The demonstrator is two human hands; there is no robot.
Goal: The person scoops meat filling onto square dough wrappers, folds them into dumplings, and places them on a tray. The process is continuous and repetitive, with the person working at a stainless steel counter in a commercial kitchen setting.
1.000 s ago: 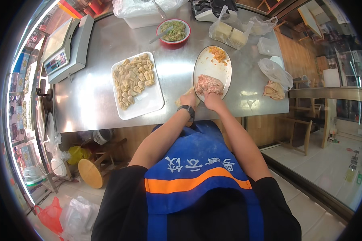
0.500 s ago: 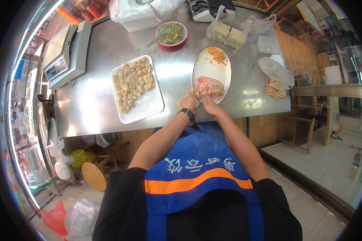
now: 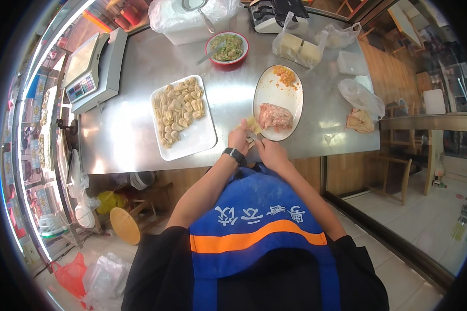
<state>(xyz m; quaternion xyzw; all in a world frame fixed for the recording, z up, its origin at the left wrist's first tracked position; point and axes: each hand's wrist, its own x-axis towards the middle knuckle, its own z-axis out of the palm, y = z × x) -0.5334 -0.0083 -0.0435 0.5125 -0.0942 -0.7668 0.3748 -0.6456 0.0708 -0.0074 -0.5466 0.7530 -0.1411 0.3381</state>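
My left hand [image 3: 237, 139], with a watch at the wrist, grips a thin yellowish dough wrapper [image 3: 253, 124] at the table's near edge. Close against it, my right hand [image 3: 271, 153] is closed. Something thin and greyish shows between the two hands, too small to name. Just beyond them lies a lump of pink minced meat [image 3: 275, 117] on a white oval plate [image 3: 268, 93] with a dark rim. Chopped orange bits [image 3: 285, 76] sit at that plate's far end. On the left, a white tray [image 3: 197, 142] carries rows of folded dumplings [image 3: 179, 111].
A red-rimmed bowl of green filling [image 3: 228, 47] with a spoon stands farther back, beside a plastic-covered white container [image 3: 194, 31]. A scale [image 3: 91, 78] occupies the left end. Bagged pale blocks [image 3: 298, 49], a plastic bag [image 3: 360, 98] and a cloth [image 3: 360, 120] lie to the right.
My right hand has drawn back from the minced meat to the wrapper by my left hand. The wrapper is now raised at the plate's near edge. The whole view has shifted slightly.
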